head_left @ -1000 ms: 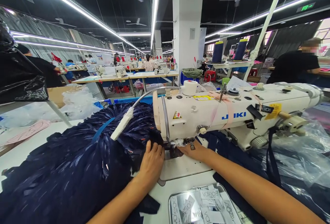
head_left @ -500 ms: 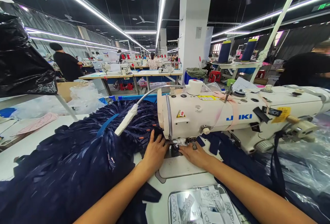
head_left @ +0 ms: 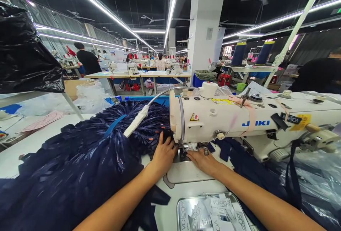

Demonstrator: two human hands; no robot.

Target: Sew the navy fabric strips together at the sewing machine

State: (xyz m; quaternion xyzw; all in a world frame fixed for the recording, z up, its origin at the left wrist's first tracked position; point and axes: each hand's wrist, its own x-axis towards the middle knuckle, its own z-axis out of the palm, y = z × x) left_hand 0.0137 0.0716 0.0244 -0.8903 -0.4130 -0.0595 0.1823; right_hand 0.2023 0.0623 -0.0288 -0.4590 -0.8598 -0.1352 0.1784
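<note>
A white sewing machine (head_left: 207, 117) has its needle area low on its left end, with a small dark navy fabric piece (head_left: 183, 155) under the presser foot. Just left of the foot, my left hand (head_left: 163, 156) lies with fingers spread, its fingertips against the edge of a big navy garment pile (head_left: 87, 160). From the other side my right hand (head_left: 204, 161) comes in low, fingers close together and tips at the fabric piece; the machine head partly covers them. Orange-marked bits show in the pile by my left fingers.
A metal tray (head_left: 179, 206) holds loose printed labels (head_left: 220, 202) in front. Navy fabric (head_left: 245, 161) and clear plastic (head_left: 317, 174) lie right. A lamp on a bendy neck (head_left: 137, 121) hangs over the pile. A black plastic bag (head_left: 26, 53) stands left; people work behind.
The view has shifted slightly, so everything sits a little further right. Both hands stay at the presser foot, with hardly any movement relative to the machine.
</note>
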